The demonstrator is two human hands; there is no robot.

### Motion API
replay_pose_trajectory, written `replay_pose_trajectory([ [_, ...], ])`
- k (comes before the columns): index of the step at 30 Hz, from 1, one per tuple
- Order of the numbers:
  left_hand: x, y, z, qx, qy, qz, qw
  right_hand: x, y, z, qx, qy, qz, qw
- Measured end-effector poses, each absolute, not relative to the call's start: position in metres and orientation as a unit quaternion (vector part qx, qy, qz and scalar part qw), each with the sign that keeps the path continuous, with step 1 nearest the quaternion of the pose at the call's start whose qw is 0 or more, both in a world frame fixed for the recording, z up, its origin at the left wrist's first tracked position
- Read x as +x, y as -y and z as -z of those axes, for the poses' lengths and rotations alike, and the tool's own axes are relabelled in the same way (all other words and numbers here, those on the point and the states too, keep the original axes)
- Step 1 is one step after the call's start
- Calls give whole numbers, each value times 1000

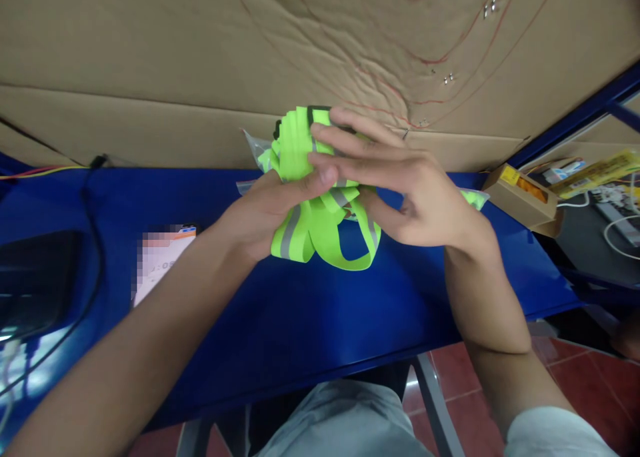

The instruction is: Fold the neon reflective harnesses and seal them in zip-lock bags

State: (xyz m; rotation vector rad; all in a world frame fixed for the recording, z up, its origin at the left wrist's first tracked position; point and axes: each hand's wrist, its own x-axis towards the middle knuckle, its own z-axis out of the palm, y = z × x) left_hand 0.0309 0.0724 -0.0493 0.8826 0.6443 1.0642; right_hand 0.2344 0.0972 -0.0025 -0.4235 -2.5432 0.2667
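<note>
A bundle of neon-yellow reflective straps (295, 147), with grey stripes and dark edging or buckles, is held above the table in front of me. My left hand (277, 200) grips it from the left, thumb across its front. From the right, my right hand (400, 184) lays long fingers over the folded layers, with the thumb lower down by the hanging loops. Two loose loops (345, 260) droop below the hands. Behind the bundle a clear plastic bag (257, 147) shows partly, and yellow-green material in clear plastic (475, 197) peeks out past my right wrist.
The blue table (320, 324) meets a cardboard-covered wall (175, 57) with red wires. At left lie a black device (37, 280), a cable (95, 244) and a pinkish paper item (163, 260). An open cardboard box (523, 194) stands at right.
</note>
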Motion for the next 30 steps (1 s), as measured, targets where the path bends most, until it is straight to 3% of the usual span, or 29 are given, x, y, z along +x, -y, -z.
replay_pose_trajectory([
  [3, 32, -73, 56, 446, -321, -484, 681, 240, -98, -4, -177, 895, -226, 341],
  [6, 36, -71, 59, 491, -353, -477, 638, 243, -105, 0, -265, 831, -226, 433],
  [11, 40, -68, 62, 543, -344, -447, 622, 240, -118, 12, -280, 845, -335, 308],
  [16, 44, -66, 72, 457, -301, -434, 716, 231, -110, 16, -289, 794, -385, 371],
  [20, 58, -60, 82, 358, -235, -424, 798, 226, -108, 21, -304, 764, -433, 368],
  [30, 52, -65, 58, 318, -254, -576, 709, 217, -112, 37, -312, 870, -105, 368],
])
